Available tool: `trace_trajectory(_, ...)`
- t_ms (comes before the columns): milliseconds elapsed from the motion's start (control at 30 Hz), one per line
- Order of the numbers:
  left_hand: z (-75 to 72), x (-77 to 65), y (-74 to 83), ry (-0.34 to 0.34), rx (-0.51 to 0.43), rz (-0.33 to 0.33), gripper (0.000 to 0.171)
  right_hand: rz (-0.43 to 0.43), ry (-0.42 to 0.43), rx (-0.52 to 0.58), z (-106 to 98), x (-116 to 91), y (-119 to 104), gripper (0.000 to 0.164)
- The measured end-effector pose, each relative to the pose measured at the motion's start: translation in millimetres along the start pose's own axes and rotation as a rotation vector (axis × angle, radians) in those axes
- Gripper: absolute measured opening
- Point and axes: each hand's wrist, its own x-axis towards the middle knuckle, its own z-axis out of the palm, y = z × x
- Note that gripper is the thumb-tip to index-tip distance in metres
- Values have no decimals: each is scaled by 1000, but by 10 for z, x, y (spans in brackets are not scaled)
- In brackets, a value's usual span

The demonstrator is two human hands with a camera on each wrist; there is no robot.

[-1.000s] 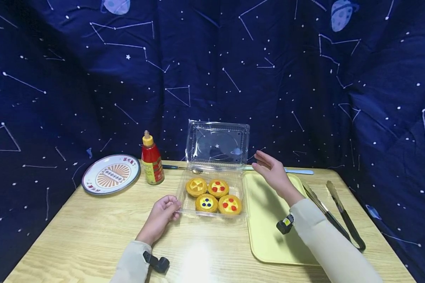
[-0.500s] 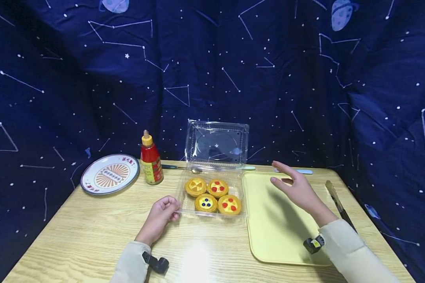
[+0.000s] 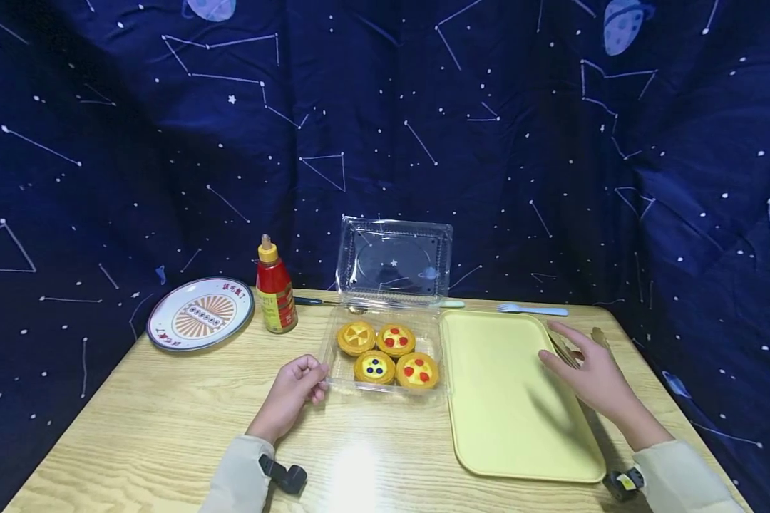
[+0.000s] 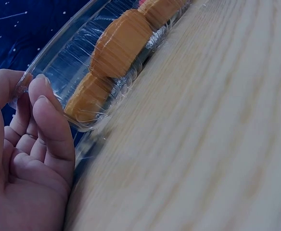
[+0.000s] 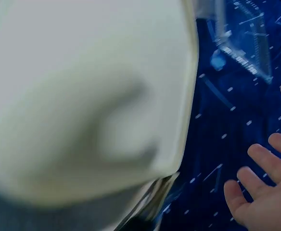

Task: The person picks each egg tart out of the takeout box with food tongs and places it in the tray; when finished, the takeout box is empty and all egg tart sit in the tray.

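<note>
My left hand [image 3: 291, 392] pinches the front left corner of a clear plastic clamshell box [image 3: 342, 369], thumb against fingers at the rim in the left wrist view. Its lid [image 3: 394, 260] stands raised at the back. Inside sit several small tarts [image 3: 375, 367], topped with red, blue or yellow pieces. My right hand [image 3: 593, 374], fingers spread and holding nothing, hovers over the right edge of a pale yellow tray [image 3: 513, 399]. Beneath and behind that hand lie metal tongs [image 3: 601, 336], mostly hidden by the hand and forearm.
At the left are a patterned plate [image 3: 202, 313] and a red sauce bottle [image 3: 276, 296] with a yellow cap. A light blue fork [image 3: 539, 311], a dark-handled utensil [image 3: 308, 301] and a pale green handle [image 3: 451, 304] lie along the back edge. A starry curtain hangs behind the table.
My right hand has moved from beside the raised lid, rightward and lower across the tray, to above the tongs. My left hand has stayed at the box corner.
</note>
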Motion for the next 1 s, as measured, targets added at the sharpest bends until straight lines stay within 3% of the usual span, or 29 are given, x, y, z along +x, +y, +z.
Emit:
trace_trajectory(200, 6, -8, 9, 5, 11, -9, 20, 74, 25, -90, -109, -162, 268, 69)
trace_trajectory(400, 7, -6, 18, 7, 20, -15, 21, 38, 88, -174, -181, -281, 567, 73)
trace_trajectory(533, 5, -7, 17, 3, 23, -9, 21, 59, 108, -240, -202, -324, 738, 77)
trace_trajectory(733, -7, -9, 5, -4, 24, -3, 22, 135, 65, -329, -206, -335, 918, 90)
trace_trajectory(1000, -8, -9, 8, -11, 22, -10, 22, 238, -33, -368, -182, -340, 1030, 106)
